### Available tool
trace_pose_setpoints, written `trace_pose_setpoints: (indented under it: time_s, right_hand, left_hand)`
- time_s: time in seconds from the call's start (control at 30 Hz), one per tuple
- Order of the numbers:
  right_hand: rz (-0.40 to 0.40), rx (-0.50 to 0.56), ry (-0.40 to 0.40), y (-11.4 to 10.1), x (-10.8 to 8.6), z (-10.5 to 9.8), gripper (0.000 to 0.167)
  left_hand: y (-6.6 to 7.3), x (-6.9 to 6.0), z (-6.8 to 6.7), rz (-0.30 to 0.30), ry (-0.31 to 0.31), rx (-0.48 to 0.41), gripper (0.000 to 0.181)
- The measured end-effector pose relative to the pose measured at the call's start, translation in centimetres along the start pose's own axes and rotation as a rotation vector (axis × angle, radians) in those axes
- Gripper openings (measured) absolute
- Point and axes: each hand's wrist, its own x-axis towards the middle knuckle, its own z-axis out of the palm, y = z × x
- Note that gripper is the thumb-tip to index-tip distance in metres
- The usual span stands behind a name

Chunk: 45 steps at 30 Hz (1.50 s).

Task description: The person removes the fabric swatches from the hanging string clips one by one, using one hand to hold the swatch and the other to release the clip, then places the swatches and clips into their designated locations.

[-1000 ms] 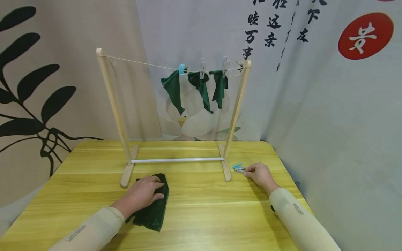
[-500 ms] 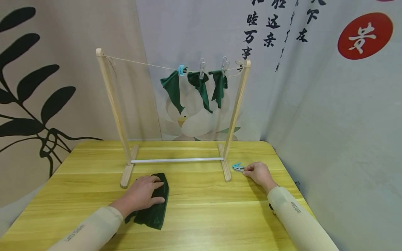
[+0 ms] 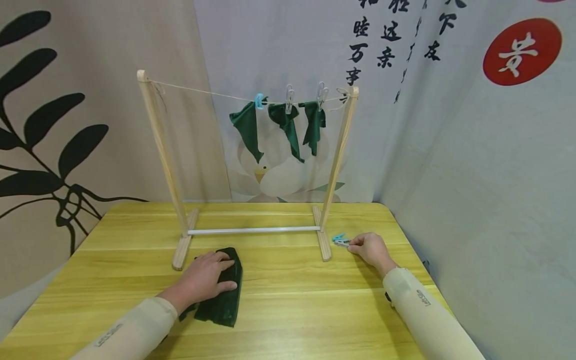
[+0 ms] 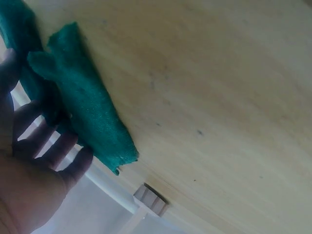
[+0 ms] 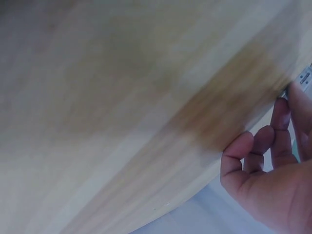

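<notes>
In the head view, my left hand (image 3: 204, 277) rests on a dark green cloth (image 3: 222, 307) lying on the table, with its fingers loosely spread. The left wrist view shows the fingertips against the folds of this cloth (image 4: 92, 107); part of it is hidden behind them. Beyond the rack's right foot, my right hand (image 3: 371, 248) pinches a grey clothespin (image 3: 343, 242) between thumb and forefinger, low over the table. A light blue clothespin (image 3: 338, 236) lies right beside it. At the right wrist view's edge, only part of the grey clothespin (image 5: 304, 77) shows.
A wooden rack (image 3: 163, 150) with a white crossbar (image 3: 254, 230) stands on the table (image 3: 288, 310). From its string (image 3: 202, 90) hang three green cloth pieces (image 3: 249, 127), clipped by one blue and two clear clothespins (image 3: 289, 100). Printed curtains enclose the back and right.
The near end of the green cloth has shifted slightly up and to the right under my left hand. My right hand stays almost still at the clothespins.
</notes>
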Motion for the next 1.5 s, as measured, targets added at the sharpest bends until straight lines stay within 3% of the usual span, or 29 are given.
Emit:
trace_pose_setpoints:
  time_s: [1.07, 1.3, 1.5]
  right_hand:
    - [-0.007, 0.008, -0.005, -0.2, -0.5, -0.1, 0.01]
    - [-0.003, 0.01, -0.008, 0.4, -0.3, -0.7, 0.016]
    - [-0.009, 0.018, -0.006, 1.1, -0.5, -1.6, 0.023]
  left_hand:
    - [-0.4, 0.6, -0.2, -0.002, -0.003, -0.047, 0.066]
    - [-0.9, 0.2, -1.0, 0.028, 0.078, -0.067, 0.059]
    - [-2.0, -0.4, -2.0, 0.014, 0.144, -0.052, 0.058]
